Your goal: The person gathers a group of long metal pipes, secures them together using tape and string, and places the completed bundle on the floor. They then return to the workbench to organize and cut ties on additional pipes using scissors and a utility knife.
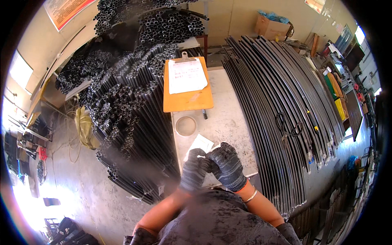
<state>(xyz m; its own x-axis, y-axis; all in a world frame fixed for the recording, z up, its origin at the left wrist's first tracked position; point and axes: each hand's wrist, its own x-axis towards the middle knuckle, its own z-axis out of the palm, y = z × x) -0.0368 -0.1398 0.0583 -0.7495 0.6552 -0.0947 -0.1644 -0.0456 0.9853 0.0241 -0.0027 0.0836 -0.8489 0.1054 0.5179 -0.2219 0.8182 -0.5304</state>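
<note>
Both my hands wear dark grey striped knit gloves and meet over the near part of a pale worktable point(234, 110). My left hand point(194, 170) is closed, its fingertips against those of my right hand point(227, 166), which is closed too. Whatever they pinch is hidden by the gloves. White paper slips point(201, 143) show just beyond the fingers; I cannot tell whether they are held or lie on the table. Farther off are a round ring like a tape roll point(186, 126), a black marker point(204, 114) and an orange-brown clipboard point(188, 103) with a white sheet.
Bundles of dark metal tubes point(134, 102) crowd the left side. Long dark bars point(261, 98) lie along the right, with black-handled scissors point(289, 127) on them. A cardboard box point(271, 27) stands at the back, and a yellowish sack point(84, 127) at the left.
</note>
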